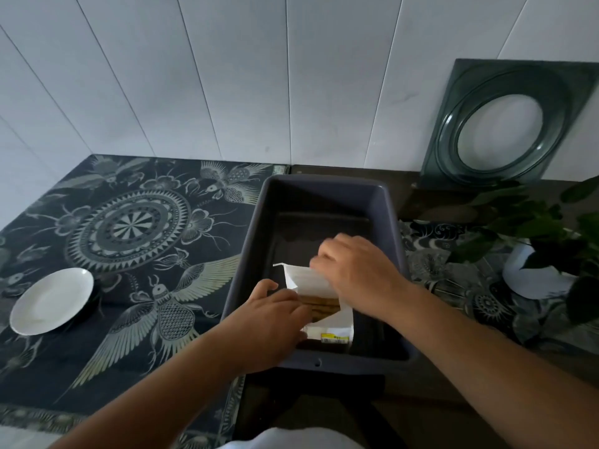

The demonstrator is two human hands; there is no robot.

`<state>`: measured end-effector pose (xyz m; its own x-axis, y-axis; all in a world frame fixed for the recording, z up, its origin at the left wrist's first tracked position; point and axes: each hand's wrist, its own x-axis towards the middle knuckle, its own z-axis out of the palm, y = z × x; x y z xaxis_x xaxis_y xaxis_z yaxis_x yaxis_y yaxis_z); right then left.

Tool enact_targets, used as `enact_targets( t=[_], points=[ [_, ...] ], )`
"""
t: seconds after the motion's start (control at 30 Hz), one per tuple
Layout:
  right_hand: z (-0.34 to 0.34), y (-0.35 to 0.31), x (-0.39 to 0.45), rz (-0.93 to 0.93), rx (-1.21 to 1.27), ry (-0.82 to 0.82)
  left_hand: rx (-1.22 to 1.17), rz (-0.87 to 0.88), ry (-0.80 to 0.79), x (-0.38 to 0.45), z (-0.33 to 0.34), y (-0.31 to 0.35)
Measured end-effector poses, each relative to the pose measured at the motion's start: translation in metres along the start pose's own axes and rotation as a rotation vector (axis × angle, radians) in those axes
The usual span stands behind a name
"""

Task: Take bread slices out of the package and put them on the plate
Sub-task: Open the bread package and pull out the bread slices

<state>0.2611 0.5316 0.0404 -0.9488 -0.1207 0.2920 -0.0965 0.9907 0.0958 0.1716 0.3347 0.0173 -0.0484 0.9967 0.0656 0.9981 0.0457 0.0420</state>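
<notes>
A white bread package [327, 328] lies inside a dark grey plastic bin [252, 241], near its front wall. Brown bread slices [321, 306] show through the package's open top. My left hand [275, 315] rests on the package's left side, fingers on the bread edge. My right hand [353, 270] grips the white flap of the package and holds it back. A white plate [52, 301] sits far left on the patterned cloth, with nothing on it.
A dark patterned cloth [129, 222] covers the counter on the left. A green square dish [505, 124] leans on the white panelled wall at the back right. A leafy plant in a white pot [531, 270] stands right of the bin.
</notes>
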Motion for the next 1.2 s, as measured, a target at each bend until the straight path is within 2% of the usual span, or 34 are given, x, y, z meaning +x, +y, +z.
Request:
enact_targets(
  t=[0.07,0.1,0.17,0.23,0.33,0.43,0.63,0.8,1.03,1.2],
  points=[
    [-0.009,-0.003,-0.017,-0.158,0.043,-0.065,0.084,-0.02,-0.056,0.007,-0.003,-0.007],
    [-0.011,-0.003,-0.024,-0.185,0.051,-0.154,0.122,-0.033,-0.098,0.01,-0.004,-0.013],
    [-0.014,-0.002,-0.029,-0.169,0.005,-0.344,0.202,-0.03,-0.157,0.015,-0.011,-0.025],
    [-0.015,0.0,-0.026,-0.156,-0.047,-0.464,0.281,0.034,-0.19,0.017,-0.017,-0.033],
    [-0.016,-0.001,-0.027,-0.272,-0.077,-0.494,0.351,0.146,-0.269,0.018,-0.018,-0.037],
    [-0.02,-0.004,-0.028,-0.352,-0.095,-0.574,0.375,0.175,-0.34,0.017,-0.016,-0.042],
    [-0.035,0.006,-0.025,-0.272,-0.172,-0.699,0.334,0.065,-0.403,0.011,-0.019,-0.054],
    [-0.035,0.017,-0.036,-0.214,-0.104,-0.76,0.377,0.105,-0.362,0.006,-0.019,-0.054],
    [-0.037,0.018,-0.038,-0.115,-0.096,-0.878,0.317,0.06,-0.376,0.018,-0.02,-0.05],
    [-0.038,0.016,-0.039,-0.076,-0.066,-0.858,0.244,0.014,-0.386,0.019,-0.016,-0.05]
  ],
)
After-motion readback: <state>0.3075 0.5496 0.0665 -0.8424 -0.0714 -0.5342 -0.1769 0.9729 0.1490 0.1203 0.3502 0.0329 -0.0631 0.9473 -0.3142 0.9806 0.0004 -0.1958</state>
